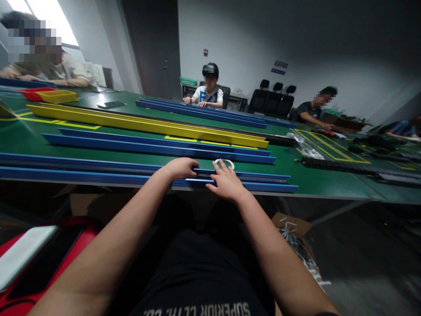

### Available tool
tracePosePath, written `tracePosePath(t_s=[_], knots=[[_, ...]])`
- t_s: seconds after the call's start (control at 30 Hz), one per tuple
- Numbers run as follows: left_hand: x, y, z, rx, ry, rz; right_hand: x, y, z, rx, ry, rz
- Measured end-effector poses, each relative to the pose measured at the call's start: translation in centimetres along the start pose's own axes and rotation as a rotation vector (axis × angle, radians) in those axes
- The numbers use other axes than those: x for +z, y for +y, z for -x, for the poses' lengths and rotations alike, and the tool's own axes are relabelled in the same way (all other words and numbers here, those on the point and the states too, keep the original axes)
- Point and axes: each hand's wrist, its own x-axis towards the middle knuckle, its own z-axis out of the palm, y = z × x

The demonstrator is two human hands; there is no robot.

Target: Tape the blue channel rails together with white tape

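A long blue channel rail [263,177] lies along the near edge of the green table, its open side up and a dark strip running inside. My left hand [182,169] is bent over this rail, its fingers curled onto it; the fingertips are partly hidden. To the right of it, my right hand [226,182] lies across the same rail with its fingers spread. Just behind those fingers is a white ring, like a roll of tape [230,164], on the table, partly covered by the fingertips.
Beyond lie more blue rails [158,146] and a yellow rail [141,123]. Red and yellow trays [57,95] stand far left. Black rails [342,166] and clear plastic wrap [309,149] are right. Several people sit around the green table [322,184]. Below it stands a cardboard box [292,223].
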Motion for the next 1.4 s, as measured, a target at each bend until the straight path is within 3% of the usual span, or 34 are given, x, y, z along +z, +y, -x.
tracePosePath(t_s=[0.23, 0.53, 0.83, 1.1, 1.4], knots=[[0.0, 0.2, 0.1, 0.001, 0.016, -0.01, 0.5, -0.4, 0.0, 0.016, 0.045, 0.036], [0.0, 0.4, 0.0, -0.015, 0.007, -0.032, 0.9, -1.3, 0.7, 0.033, 0.226, 0.1], [0.0, 0.5, 0.0, -0.04, 0.008, -0.011, 0.3, -2.3, 0.2, 0.084, 0.192, 0.114], [0.4, -0.1, 0.1, 0.001, 0.048, 0.003, 0.4, -5.4, -3.1, -0.035, 0.107, 0.11], [0.4, -0.2, -0.1, 0.031, 0.035, 0.041, 0.2, -4.6, -3.3, -0.061, 0.082, 0.132]])
